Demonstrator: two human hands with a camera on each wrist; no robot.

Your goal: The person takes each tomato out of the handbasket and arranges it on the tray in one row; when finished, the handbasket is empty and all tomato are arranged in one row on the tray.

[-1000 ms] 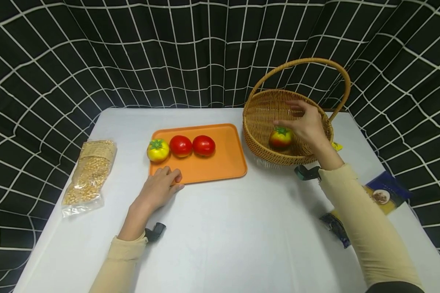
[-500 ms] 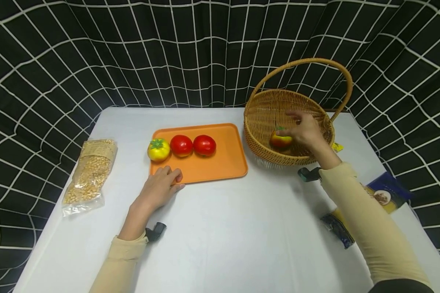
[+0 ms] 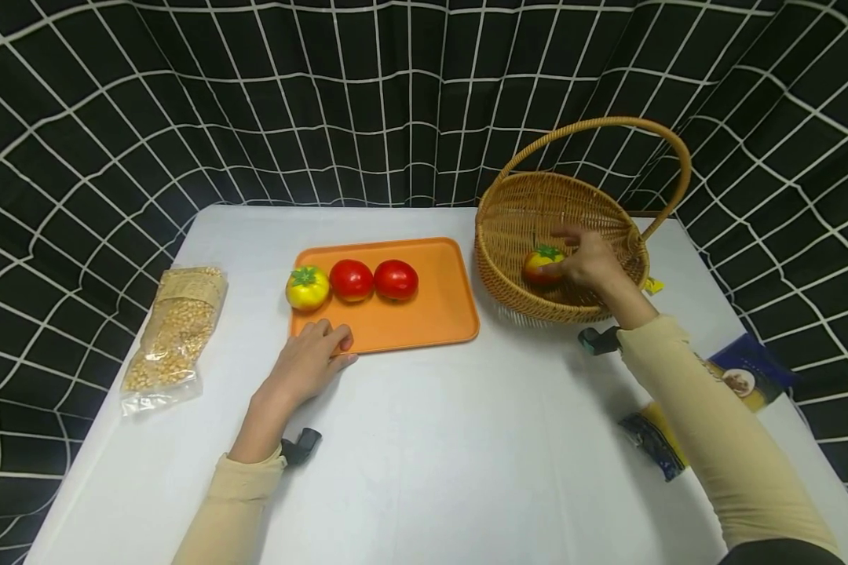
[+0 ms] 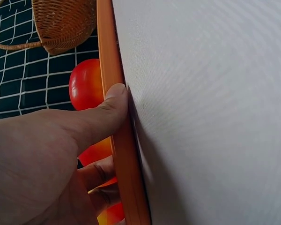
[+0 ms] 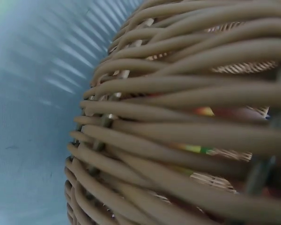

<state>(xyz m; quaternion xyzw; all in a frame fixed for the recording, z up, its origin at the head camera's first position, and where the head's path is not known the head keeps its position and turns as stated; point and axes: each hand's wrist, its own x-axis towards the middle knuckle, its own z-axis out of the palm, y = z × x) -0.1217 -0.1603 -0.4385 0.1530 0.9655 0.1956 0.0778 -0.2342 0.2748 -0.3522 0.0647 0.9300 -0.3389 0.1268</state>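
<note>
My left hand (image 3: 312, 362) grips the near rim of an orange tray (image 3: 438, 314) at its left corner. In the left wrist view the thumb (image 4: 116, 96) presses the rim's outer side, with fingers inside. On the tray sit a yellow tomato (image 3: 307, 290) with a green top and two red tomatoes (image 3: 352, 281). My right hand (image 3: 593, 263) reaches into a wicker basket (image 3: 512, 212), fingers spread, thumb overlapping a red-and-yellow tomato (image 3: 537, 265) with a green top. The basket's weave hides the right hand in the right wrist view.
A clear bag of corn kernels (image 3: 177, 337) lies at the left. By the right forearm lie a blue-and-yellow packet (image 3: 749, 369) and a dark-ended packet (image 3: 653, 447), partly under the sleeve. The basket's tall handle (image 3: 601, 123) arches over the opening. A black gridded curtain surrounds the table.
My right hand has sunk lower into the basket, its thumb passing over the tomato to its side. The basket has shifted slightly right. The left hand stays on the tray rim.
</note>
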